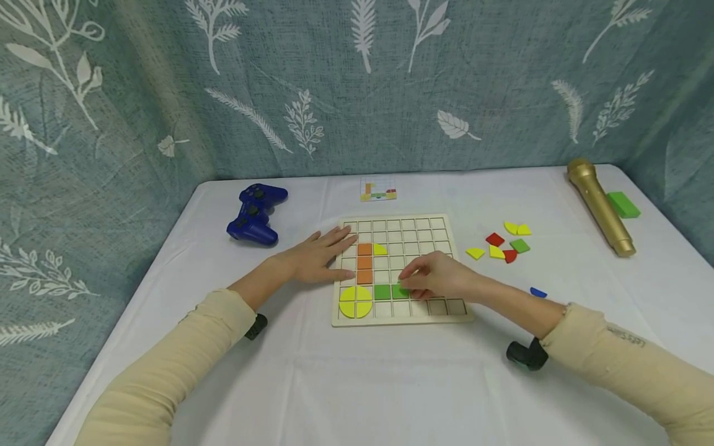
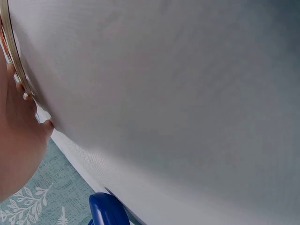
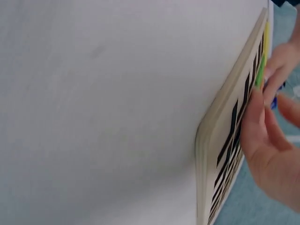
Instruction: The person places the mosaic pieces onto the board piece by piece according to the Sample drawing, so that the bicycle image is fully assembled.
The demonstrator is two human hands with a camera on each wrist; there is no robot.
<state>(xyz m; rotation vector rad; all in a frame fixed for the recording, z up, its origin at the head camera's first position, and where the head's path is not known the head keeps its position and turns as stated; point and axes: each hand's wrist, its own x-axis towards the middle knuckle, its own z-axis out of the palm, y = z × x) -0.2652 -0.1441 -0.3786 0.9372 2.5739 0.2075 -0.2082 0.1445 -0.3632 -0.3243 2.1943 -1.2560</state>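
Note:
A pale wooden grid board (image 1: 458,317) lies on the table. My left hand (image 1: 318,257) is spread with straight fingers over its left edge; in the left wrist view this hand (image 2: 16,136) is partly cut off. My right hand (image 1: 437,276) reaches over the lower middle, fingertips pinching a green tile (image 1: 398,290) at a cell, partly covered by the fingers. Beside it sits a green square (image 1: 382,292). Several orange squares (image 1: 365,262) form a column, with a yellow quarter circle (image 1: 380,249) to their right. Yellow quarters forming a circle (image 1: 355,302) fill the lower left corner.
Loose yellow, red and green pieces (image 1: 495,252) lie right of the board. A blue piece (image 1: 538,292) is near the right forearm. Behind the board lies a small pattern card (image 1: 378,189). A blue game controller (image 1: 256,214), gold microphone (image 1: 599,207) and green block (image 1: 623,205) flank them.

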